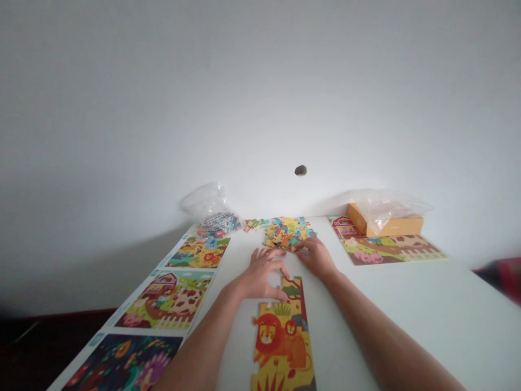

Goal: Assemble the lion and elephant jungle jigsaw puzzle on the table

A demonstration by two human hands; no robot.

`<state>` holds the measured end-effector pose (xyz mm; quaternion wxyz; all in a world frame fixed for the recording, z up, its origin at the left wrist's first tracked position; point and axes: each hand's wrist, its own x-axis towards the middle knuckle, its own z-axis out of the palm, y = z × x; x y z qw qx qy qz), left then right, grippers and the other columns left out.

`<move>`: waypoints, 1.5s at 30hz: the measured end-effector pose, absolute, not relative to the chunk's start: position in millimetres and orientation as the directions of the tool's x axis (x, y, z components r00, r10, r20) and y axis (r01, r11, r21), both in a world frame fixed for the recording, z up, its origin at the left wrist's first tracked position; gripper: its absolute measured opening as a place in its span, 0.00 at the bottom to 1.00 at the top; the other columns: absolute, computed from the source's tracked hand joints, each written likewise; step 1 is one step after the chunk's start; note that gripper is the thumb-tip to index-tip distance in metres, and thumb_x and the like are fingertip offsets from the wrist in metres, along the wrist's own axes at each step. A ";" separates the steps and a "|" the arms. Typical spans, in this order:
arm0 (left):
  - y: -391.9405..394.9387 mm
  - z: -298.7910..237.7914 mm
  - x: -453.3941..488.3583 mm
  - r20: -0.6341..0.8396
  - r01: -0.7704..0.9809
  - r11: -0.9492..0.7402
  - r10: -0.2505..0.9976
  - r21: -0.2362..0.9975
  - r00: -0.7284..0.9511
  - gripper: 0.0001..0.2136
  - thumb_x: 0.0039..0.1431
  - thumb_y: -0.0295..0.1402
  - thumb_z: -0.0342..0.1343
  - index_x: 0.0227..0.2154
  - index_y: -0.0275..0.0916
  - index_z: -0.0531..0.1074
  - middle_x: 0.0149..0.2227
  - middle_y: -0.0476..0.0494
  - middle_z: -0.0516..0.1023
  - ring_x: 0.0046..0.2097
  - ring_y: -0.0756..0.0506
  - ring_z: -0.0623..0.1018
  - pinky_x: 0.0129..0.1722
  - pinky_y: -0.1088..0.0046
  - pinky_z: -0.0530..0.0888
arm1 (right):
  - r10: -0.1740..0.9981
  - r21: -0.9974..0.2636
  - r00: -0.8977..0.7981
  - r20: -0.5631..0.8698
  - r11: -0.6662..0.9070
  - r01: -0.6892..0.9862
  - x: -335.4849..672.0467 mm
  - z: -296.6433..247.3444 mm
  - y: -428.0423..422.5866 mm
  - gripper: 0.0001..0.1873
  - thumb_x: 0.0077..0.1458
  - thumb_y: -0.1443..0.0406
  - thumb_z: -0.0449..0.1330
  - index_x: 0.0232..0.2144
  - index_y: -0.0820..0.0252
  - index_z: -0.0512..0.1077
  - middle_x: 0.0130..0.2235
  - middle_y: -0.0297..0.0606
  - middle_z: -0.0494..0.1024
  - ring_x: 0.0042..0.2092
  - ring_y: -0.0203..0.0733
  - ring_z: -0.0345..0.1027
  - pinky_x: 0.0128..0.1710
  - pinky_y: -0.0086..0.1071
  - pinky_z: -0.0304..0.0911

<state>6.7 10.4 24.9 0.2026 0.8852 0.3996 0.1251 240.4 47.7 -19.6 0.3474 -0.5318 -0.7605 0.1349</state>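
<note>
Currently, the lion puzzle lies just near-right of the loosely spread left hand — long axis near-to-far, top pointing far — while the right hand meets loose pieces, its grip unclear.

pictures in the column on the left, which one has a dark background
The bottom picture, nearest the camera: its background is dark navy, whereas the farm picture and the lion picture beyond it are bright yellow and green.
</note>
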 end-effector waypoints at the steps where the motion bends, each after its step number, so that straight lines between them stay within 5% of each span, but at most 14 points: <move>1: 10.4 23.6 6.9 0.081 0.650 -0.602 0.759 0.464 0.646 0.19 0.42 0.50 0.70 0.37 0.52 0.80 0.62 0.47 0.67 0.64 0.33 0.61 0.66 0.47 0.50 | 0.901 -0.575 -0.193 0.389 0.401 0.713 240.4 -19.6 47.7 0.07 0.55 0.67 0.62 0.37 0.54 0.79 0.39 0.38 0.79 0.43 0.42 0.70 0.46 0.33 0.63; 5: 14.1 15.3 7.5 0.257 0.674 -0.575 0.815 0.464 0.519 0.06 0.53 0.35 0.63 0.35 0.45 0.78 0.55 0.46 0.73 0.59 0.39 0.67 0.63 0.56 0.59 | 0.902 -0.569 -0.180 0.392 0.392 0.723 240.3 -19.5 48.6 0.08 0.54 0.67 0.63 0.38 0.55 0.79 0.40 0.38 0.78 0.44 0.43 0.69 0.47 0.35 0.63; 8: 19.7 8.2 6.5 0.369 0.783 -0.462 0.873 0.417 0.318 0.09 0.55 0.28 0.58 0.39 0.44 0.76 0.53 0.44 0.74 0.57 0.40 0.68 0.59 0.58 0.64 | 0.898 -0.569 -0.163 0.408 0.390 0.724 240.5 -19.9 49.6 0.09 0.54 0.68 0.63 0.39 0.56 0.78 0.39 0.39 0.78 0.46 0.44 0.68 0.50 0.37 0.63; 13: 24.8 0.3 4.8 0.322 0.906 -0.236 0.939 0.351 0.120 0.19 0.57 0.34 0.58 0.52 0.47 0.73 0.58 0.42 0.71 0.59 0.34 0.65 0.57 0.52 0.64 | 0.886 -0.562 -0.136 0.443 0.392 0.729 241.4 -19.9 50.4 0.10 0.54 0.70 0.61 0.39 0.56 0.76 0.40 0.40 0.75 0.45 0.45 0.67 0.50 0.39 0.63; 20: 22.4 -1.2 4.7 0.287 0.877 -0.335 0.927 0.344 0.242 0.28 0.58 0.37 0.57 0.63 0.55 0.62 0.63 0.48 0.67 0.61 0.34 0.62 0.60 0.52 0.61 | 0.871 -0.589 -0.174 0.459 0.445 0.674 239.5 -15.7 47.2 0.14 0.53 0.74 0.58 0.39 0.55 0.75 0.41 0.39 0.73 0.41 0.41 0.68 0.45 0.36 0.66; 25: 22.5 -0.7 4.7 0.241 0.878 -0.343 0.931 0.334 0.273 0.26 0.58 0.39 0.58 0.60 0.59 0.66 0.62 0.50 0.67 0.60 0.33 0.61 0.59 0.51 0.61 | 0.882 -0.604 -0.215 0.420 0.448 0.659 236.4 -14.8 45.0 0.14 0.53 0.74 0.58 0.40 0.56 0.76 0.41 0.38 0.73 0.37 0.38 0.68 0.42 0.33 0.66; 36: 26.0 -0.2 5.5 0.298 0.908 -0.197 0.951 0.370 0.084 0.11 0.56 0.39 0.62 0.42 0.49 0.77 0.50 0.46 0.77 0.54 0.36 0.68 0.52 0.57 0.66 | 0.891 -0.604 -0.194 0.411 0.425 0.675 237.3 -17.3 47.0 0.14 0.53 0.74 0.58 0.39 0.55 0.76 0.41 0.38 0.73 0.38 0.38 0.68 0.42 0.32 0.66; 45: 27.4 2.5 1.8 0.343 0.937 0.012 0.929 0.348 -0.139 0.18 0.58 0.38 0.57 0.53 0.47 0.73 0.52 0.39 0.73 0.55 0.34 0.67 0.53 0.54 0.66 | 0.931 -0.543 0.052 0.362 0.165 0.823 245.2 -20.8 48.1 0.13 0.54 0.72 0.57 0.39 0.56 0.78 0.41 0.43 0.72 0.44 0.47 0.68 0.46 0.37 0.63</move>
